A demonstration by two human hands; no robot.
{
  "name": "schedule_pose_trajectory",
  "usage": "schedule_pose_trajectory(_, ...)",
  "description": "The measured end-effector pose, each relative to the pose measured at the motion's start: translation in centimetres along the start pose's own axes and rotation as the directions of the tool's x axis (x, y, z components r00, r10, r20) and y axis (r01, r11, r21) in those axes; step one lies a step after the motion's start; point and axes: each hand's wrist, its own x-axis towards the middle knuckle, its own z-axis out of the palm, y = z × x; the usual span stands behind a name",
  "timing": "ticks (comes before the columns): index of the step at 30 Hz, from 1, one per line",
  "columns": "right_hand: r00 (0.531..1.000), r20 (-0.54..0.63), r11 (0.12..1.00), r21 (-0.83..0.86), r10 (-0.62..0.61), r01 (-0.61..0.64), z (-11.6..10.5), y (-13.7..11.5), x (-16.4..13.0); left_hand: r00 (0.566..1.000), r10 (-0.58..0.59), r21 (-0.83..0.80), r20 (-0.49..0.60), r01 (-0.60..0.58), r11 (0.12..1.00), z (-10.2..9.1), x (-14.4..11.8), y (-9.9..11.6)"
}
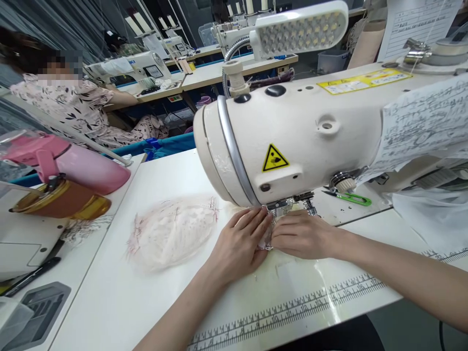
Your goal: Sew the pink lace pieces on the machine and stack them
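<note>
white sewing table [120, 292], lace piece [268, 239] between flat-pressed left hand [239, 243] and right hand [302, 236]

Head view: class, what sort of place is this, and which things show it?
Probably a garment sewing workshop: an industrial sewing machine, further machines on rows of benches, and both hands pressing pale fabric near the needle.

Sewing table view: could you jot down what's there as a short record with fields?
Setting: workshop with rows of sewing machines
Machine: white sewing machine with a lamp above it
Left hand: flat on a small pale fabric piece at the presser foot
Right hand: pressing the same piece from the other side
Left of hands: pile of lace pieces
Behind machine: green thread snips
Table edge: printed ruler
Far left: pink bottle; another person seated
</note>
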Motion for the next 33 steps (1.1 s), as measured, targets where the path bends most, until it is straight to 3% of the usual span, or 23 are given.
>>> schedule_pose_trajectory(11,0.998,0.032,0.995,-0.092,0.046,-0.043,-0.7,0.4,-0.2,0.998,-0.066,0.026,0.018,0.065,0.998,-0.1,0.3,0.7)
schedule_pose_trajectory(19,0.997,-0.051,0.965,-0.254,0.058,-0.069,-1.1,0.4,-0.2,0.993,-0.107,0.049,0.047,0.104,0.993,0.0,0.3,1.0)
schedule_pose_trajectory(24,1.000,-0.028,0.954,-0.301,0.005,-0.013,-1.3,1.0,-0.1,0.993,-0.101,0.059,0.053,0.098,0.993,0.1,0.3,1.0)
schedule_pose_trajectory(33,0.997,-0.060,0.933,-0.354,0.050,-0.068,-1.4,1.6,-0.3,0.991,-0.122,0.064,0.060,0.118,0.991,0.1,0.3,1.1)
